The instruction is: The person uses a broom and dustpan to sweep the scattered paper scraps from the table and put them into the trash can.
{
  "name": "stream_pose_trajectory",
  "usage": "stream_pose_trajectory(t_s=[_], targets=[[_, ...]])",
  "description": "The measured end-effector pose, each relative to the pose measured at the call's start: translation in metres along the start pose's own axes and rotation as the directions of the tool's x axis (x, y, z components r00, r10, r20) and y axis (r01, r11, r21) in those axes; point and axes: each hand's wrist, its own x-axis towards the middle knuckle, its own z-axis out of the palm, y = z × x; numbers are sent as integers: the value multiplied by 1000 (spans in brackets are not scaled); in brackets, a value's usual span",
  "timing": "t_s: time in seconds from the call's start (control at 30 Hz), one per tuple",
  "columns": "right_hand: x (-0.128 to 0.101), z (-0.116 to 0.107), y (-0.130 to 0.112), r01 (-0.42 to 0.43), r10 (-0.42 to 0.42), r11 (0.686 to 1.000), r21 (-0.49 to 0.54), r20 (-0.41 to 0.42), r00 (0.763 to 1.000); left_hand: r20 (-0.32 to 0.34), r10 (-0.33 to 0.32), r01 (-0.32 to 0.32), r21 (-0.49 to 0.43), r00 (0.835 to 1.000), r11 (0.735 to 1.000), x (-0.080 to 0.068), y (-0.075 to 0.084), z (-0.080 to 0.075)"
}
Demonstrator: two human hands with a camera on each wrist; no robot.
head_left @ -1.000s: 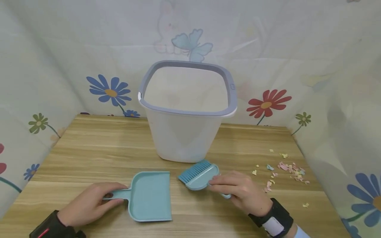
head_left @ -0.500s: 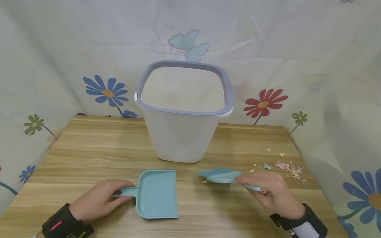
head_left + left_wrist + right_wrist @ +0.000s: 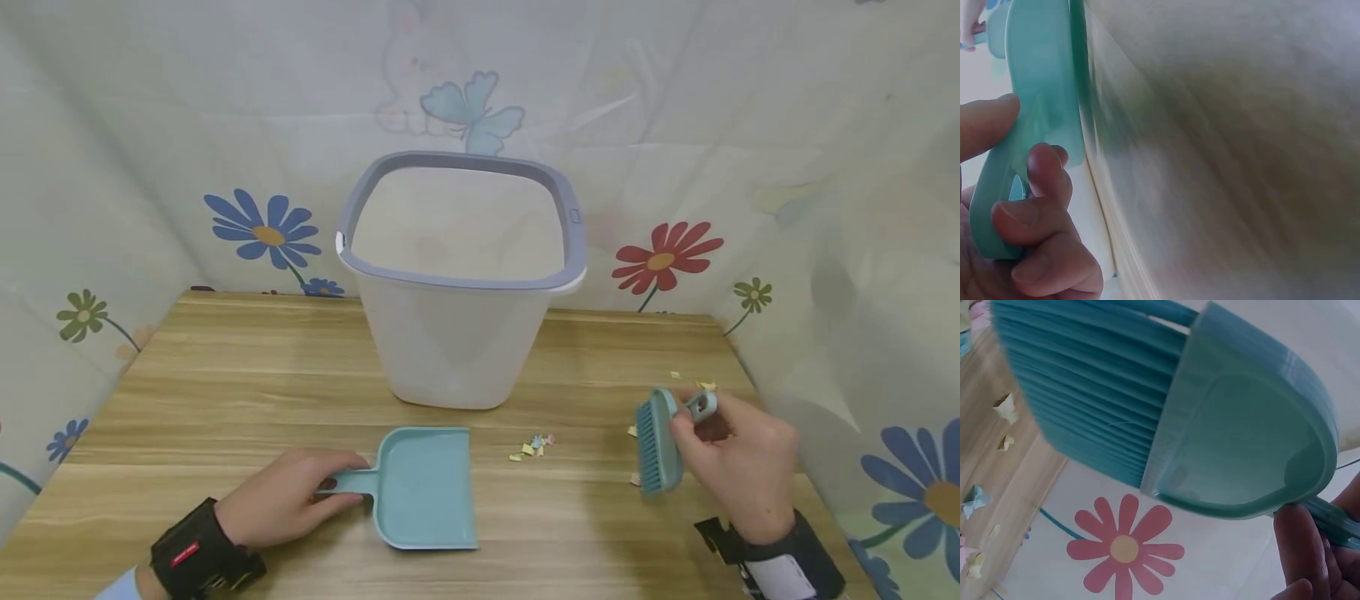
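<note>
My left hand (image 3: 296,496) grips the handle of a light-blue dustpan (image 3: 423,492), which lies on the wooden table with its straight edge facing right. In the left wrist view, fingers curl round the dustpan's handle (image 3: 997,206). At the right, my right hand (image 3: 738,450) pinches the handle of a small blue hand brush (image 3: 660,442). Its bristles (image 3: 1091,381) point left, toward the dustpan. A few paper scraps (image 3: 532,446) lie just right of the dustpan. More scraps (image 3: 1007,409) show below the bristles in the right wrist view; in the head view the brush and hand partly hide them.
A tall white bin (image 3: 457,333) with a grey-blue rim stands open at the back middle of the table (image 3: 247,375). Behind and beside the table hangs a pale curtain (image 3: 675,100) printed with flowers.
The brush has swung from beside the dustpan to the right, over the scraps. A few scraps now show near the dustpan. My left hand has slid the dustpan a little right.
</note>
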Motion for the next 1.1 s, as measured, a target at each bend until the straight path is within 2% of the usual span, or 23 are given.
stream_pose_trajectory(t_s=[0.17,0.3,0.57,0.77,0.97,1.1], targets=[[-7,8,-1,22,-19,996,-92,24,1000,-6,24,-24,11,1000,1000,5,0,1],[-8,20,-5,5,-1,994,-107,37,999,-1,33,-33,10,999,999,9,1,2],[3,52,-34,-5,5,1000,6,48,999,-20,63,-63,32,998,998,17,7,5],[10,72,-63,-10,4,993,117,57,998,-13,68,-67,22,998,997,23,14,6],[17,71,-73,-2,-18,975,220,89,996,-19,69,-69,13,997,998,23,15,9],[22,66,-63,54,-95,957,286,132,987,-8,57,-57,-7,998,998,24,15,8]])
